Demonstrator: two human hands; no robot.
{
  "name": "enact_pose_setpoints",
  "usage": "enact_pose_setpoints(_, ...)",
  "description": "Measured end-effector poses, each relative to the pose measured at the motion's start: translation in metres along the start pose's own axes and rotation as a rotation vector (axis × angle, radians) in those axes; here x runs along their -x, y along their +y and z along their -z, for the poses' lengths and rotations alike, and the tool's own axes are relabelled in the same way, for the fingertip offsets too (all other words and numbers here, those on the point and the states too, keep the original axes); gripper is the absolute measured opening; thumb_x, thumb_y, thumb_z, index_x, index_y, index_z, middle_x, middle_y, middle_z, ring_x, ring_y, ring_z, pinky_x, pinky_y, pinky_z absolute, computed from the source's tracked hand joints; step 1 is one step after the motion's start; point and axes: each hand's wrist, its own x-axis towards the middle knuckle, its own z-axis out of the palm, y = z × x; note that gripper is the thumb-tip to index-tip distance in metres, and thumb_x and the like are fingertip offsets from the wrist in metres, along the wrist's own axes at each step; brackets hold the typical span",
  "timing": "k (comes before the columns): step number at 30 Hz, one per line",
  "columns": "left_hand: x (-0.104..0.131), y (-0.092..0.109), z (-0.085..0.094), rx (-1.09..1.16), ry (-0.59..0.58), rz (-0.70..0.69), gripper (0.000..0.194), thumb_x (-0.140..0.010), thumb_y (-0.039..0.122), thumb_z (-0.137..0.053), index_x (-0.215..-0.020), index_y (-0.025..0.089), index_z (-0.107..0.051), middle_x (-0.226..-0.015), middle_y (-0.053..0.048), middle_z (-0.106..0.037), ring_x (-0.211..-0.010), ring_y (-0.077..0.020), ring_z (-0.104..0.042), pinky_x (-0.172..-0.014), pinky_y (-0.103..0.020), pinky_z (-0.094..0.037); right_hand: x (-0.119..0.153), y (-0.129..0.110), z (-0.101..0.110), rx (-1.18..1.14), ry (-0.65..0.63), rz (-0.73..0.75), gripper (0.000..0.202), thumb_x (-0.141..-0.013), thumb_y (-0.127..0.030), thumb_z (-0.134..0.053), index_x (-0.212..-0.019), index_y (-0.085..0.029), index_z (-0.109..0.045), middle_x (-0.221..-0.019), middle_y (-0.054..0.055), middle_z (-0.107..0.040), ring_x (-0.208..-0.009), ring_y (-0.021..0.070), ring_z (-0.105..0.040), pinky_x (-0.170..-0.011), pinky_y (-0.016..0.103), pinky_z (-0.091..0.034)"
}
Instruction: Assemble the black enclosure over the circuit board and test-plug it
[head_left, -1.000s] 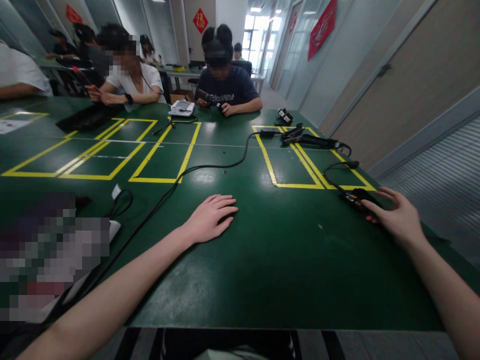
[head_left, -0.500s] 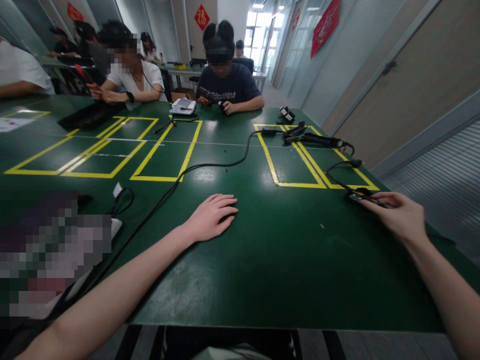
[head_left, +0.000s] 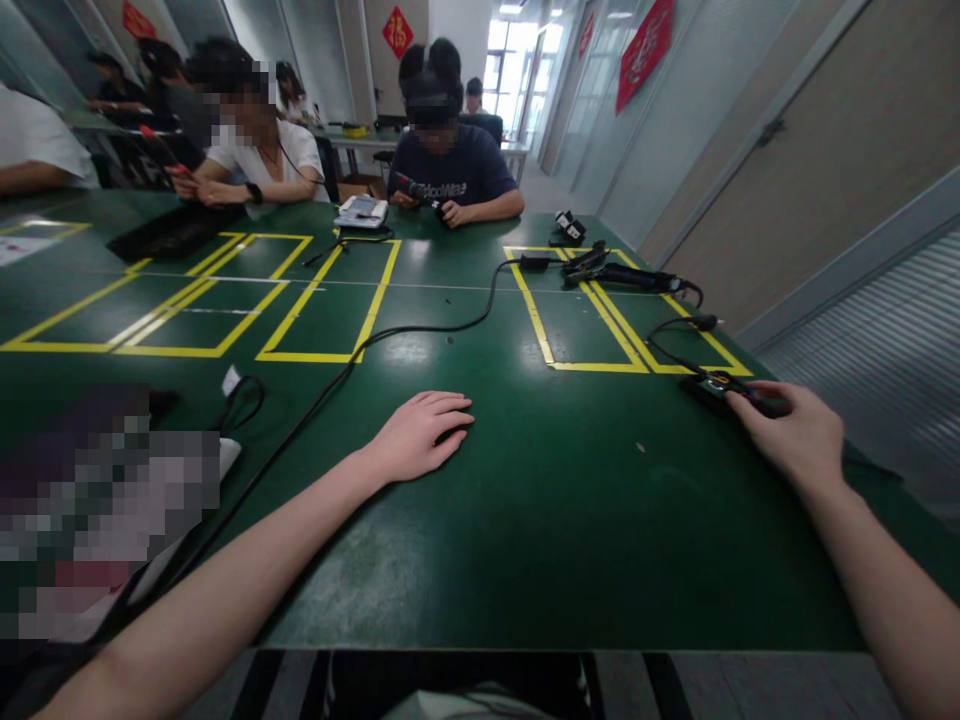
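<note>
My left hand (head_left: 427, 435) lies palm down on the green tabletop (head_left: 525, 540), its fingers stretched out and nothing under them that I can see. Far to the right, my right hand (head_left: 796, 430) is closed around one end of a small black device (head_left: 712, 386). Its other end points left and shows a yellowish detail. A thin black cable (head_left: 667, 345) runs near the device towards a dark plug-like end (head_left: 705, 322). What kind of device it is, I cannot make out.
Yellow tape outlines (head_left: 600, 370) mark the table. A long black tool (head_left: 630, 277) lies at the back right, joined to a black cord (head_left: 420, 329) crossing the table. A pale device (head_left: 361, 211) stands farther back. Blurred-out items (head_left: 112, 520) lie left. Co-workers (head_left: 454, 165) sit opposite.
The black device in my right hand has turned slightly, and more of its body shows now. My left hand stays in place. The whole view has shifted a little.
</note>
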Motion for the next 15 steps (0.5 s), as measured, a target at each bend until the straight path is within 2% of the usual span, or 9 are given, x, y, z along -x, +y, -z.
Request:
enact_pose_setpoints(6,0.0,0.0,0.0,0.0,0.015,0.001,0.027,-0.101,0.026,-0.052,-0.117,0.02,-0.074,-0.133,-0.009,-0.071,-0.127,-0.0245,-0.065,-0.111,-0.045,-0.052,0.009,-0.008,0.019,0.068,0.104,0.029,0.025,-0.076,-0.041,-0.06,-0.086,-0.019,-0.067,-0.084,0.015,-0.063,-0.097,0.0383,-0.062,-0.087,0.051,-0.049)
enact_pose_setpoints(8,0.0,0.0,0.0,0.008,0.011,0.003,0.028,-0.101,0.026,-0.052,-0.118,0.021,-0.074,-0.134,-0.009,-0.071,-0.128,-0.0246,-0.064,-0.11,-0.045,-0.052,0.027,-0.017,0.028,0.017,0.128,0.049,0.025,-0.075,-0.043,-0.059,-0.083,-0.02,-0.067,-0.087,0.016,-0.065,-0.098,0.0395,-0.063,-0.09,0.054,-0.049)
enact_pose_setpoints(9,0.0,0.0,0.0,0.012,0.008,0.004,0.028,-0.101,0.027,-0.052,-0.118,0.021,-0.074,-0.134,-0.009,-0.071,-0.128,-0.0245,-0.064,-0.111,-0.045,-0.052,0.043,-0.025,0.034,-0.049,0.094,0.07,0.025,-0.075,-0.044,-0.059,-0.081,-0.021,-0.067,-0.087,0.015,-0.066,-0.093,0.0377,-0.065,-0.088,0.053,-0.051)
enact_pose_setpoints(11,0.0,0.001,0.0,0.018,0.005,0.005,0.028,-0.102,0.027,-0.052,-0.118,0.022,-0.074,-0.135,-0.008,-0.07,-0.128,-0.0242,-0.064,-0.111,-0.045,-0.051,0.088,-0.05,0.046,-0.269,-0.084,0.095,0.025,-0.074,-0.049,-0.064,-0.078,-0.025,-0.07,-0.082,0.01,-0.07,-0.078,0.0332,-0.068,-0.076,0.048,-0.055)
enact_pose_setpoints(12,0.0,0.001,0.0,0.019,0.005,0.008,0.028,-0.102,0.027,-0.052,-0.118,0.022,-0.074,-0.135,-0.008,-0.07,-0.128,-0.0242,-0.064,-0.111,-0.045,-0.051,0.117,-0.067,0.052,-0.397,-0.24,0.132,0.023,-0.074,-0.049,-0.068,-0.075,-0.027,-0.072,-0.079,0.007,-0.073,-0.075,0.0312,-0.069,-0.07,0.044,-0.057)
enact_pose_setpoints(13,0.0,0.001,0.0,0.02,0.008,0.01,0.028,-0.102,0.027,-0.052,-0.118,0.022,-0.074,-0.134,-0.008,-0.071,-0.128,-0.0242,-0.064,-0.111,-0.045,-0.051,0.148,-0.085,0.058,-0.539,-0.409,0.187,0.019,-0.077,-0.047,-0.069,-0.073,-0.029,-0.074,-0.076,0.005,-0.074,-0.069,0.0278,-0.07,-0.063,0.039,-0.056)
enact_pose_setpoints(15,0.0,0.001,0.0,0.022,0.01,0.014,0.028,-0.102,0.027,-0.052,-0.117,0.022,-0.074,-0.134,-0.008,-0.071,-0.128,-0.0242,-0.064,-0.111,-0.045,-0.051,0.213,-0.122,0.068,-0.867,-0.851,0.345,0.015,-0.083,-0.042,-0.067,-0.084,-0.035,-0.08,-0.075,0.001,-0.077,-0.063,0.023,-0.07,-0.055,0.034,-0.056)
